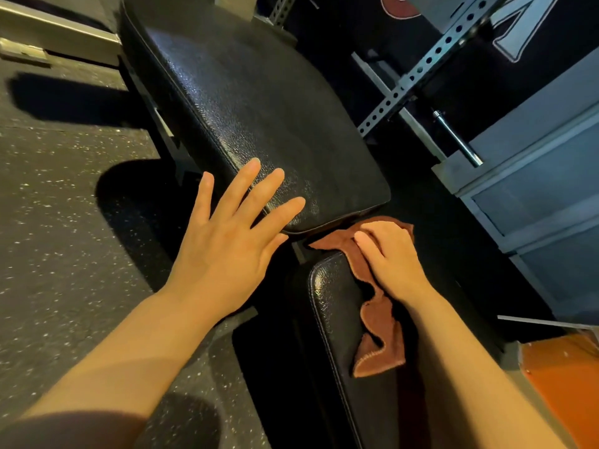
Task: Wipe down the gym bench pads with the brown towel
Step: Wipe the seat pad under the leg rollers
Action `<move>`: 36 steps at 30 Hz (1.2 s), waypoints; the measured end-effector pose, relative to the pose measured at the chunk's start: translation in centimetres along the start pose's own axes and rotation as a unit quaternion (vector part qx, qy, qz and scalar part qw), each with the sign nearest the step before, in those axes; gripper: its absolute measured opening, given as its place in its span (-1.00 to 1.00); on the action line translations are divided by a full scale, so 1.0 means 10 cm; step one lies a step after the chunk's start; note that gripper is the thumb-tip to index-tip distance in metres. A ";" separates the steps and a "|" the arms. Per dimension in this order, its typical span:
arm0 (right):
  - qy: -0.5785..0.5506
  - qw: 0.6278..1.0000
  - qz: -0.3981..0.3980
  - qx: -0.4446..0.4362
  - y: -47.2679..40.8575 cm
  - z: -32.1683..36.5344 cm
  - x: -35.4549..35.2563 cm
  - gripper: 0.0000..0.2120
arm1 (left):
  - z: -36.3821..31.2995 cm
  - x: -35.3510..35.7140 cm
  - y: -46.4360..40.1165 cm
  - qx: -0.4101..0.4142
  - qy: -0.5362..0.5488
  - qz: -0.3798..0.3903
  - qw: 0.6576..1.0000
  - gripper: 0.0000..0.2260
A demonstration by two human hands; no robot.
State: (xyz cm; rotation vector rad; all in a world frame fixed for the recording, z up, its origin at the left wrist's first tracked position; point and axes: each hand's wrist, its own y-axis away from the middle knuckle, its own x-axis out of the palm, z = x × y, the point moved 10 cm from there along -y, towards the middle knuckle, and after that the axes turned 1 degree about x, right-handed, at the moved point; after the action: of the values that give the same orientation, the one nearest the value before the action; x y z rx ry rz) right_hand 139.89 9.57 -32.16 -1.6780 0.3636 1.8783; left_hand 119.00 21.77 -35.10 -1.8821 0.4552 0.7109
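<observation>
Soft towel bunched at the gap between the two pads.

Your right hand (389, 254) presses the brown towel (376, 319) on the near pad (334, 319), fingers curled over it; it's light and limp, so keep it wadded. Your left hand (227, 234) lies spread and empty at the far pad (259, 108) corner. Open floor left; rack upright (431, 59) crowds right.

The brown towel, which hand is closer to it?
Right. The right hand presses the towel against the near pad; the left hand rests open on the far pad, apart from it.
</observation>
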 end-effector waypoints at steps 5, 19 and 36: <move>-0.008 0.999 -0.015 -0.031 0.17 0.44 0.05 -0.54 | -0.01 0.01 0.00 -0.003 0.011 0.001 1.000 -0.57; 0.043 0.983 0.015 -0.180 0.80 1.22 0.22 -0.59 | -0.02 -0.26 0.00 0.017 -0.011 0.065 0.998 -0.57; 0.062 0.992 0.005 -0.114 2.73 0.32 0.42 -0.16 | -1.56 -0.25 0.74 0.323 -0.010 0.243 0.915 -0.46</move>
State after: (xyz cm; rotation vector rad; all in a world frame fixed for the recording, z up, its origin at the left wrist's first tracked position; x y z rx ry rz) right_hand 121.15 -9.16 -40.58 -1.9518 0.2135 1.8870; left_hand 116.89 4.49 -33.95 -1.1372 1.0289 0.7757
